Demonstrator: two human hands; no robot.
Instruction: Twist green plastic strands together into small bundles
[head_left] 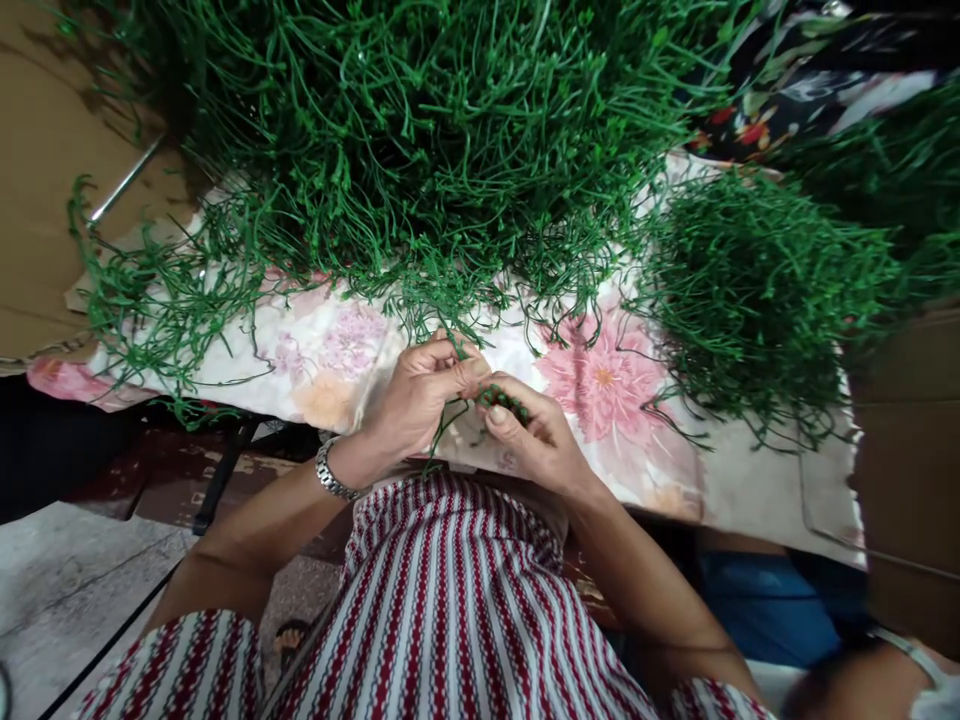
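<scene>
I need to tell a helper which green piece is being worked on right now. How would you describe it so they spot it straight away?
Start at the flowered cloth under the big heap of green stems. At its near edge, the left hand and right hand meet. The green sprig is pinched between their fingertips, the only piece lifted clear of the piles.
</scene>
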